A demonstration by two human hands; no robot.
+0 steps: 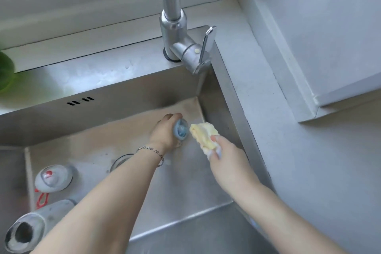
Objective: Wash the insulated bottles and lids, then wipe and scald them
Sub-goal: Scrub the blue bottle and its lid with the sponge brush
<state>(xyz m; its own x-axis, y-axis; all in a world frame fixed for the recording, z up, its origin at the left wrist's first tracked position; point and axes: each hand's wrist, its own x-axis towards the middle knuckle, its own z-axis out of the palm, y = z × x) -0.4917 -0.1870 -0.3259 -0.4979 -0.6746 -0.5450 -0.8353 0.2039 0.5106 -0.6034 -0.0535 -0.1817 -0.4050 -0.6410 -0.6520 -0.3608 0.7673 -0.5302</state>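
Sink [115, 107], far right corner — left hand [165, 132] grips blue lid [181, 130]; right hand [228, 163] pinches yellow cloth [204, 136] just beside.

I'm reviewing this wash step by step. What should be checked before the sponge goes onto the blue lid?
1. Grip: the left hand grips the blue lid: ok.
2. Tool: the right hand holds the sponge: ok.
3. The lid's open face is turned toward the sponge: ok.
4. Soap on the sponge: cannot tell.
5. Water from the tap: not ok, no stream shows.
6. The grey lid and bottle are away from the hands: ok, at the left of the sink.
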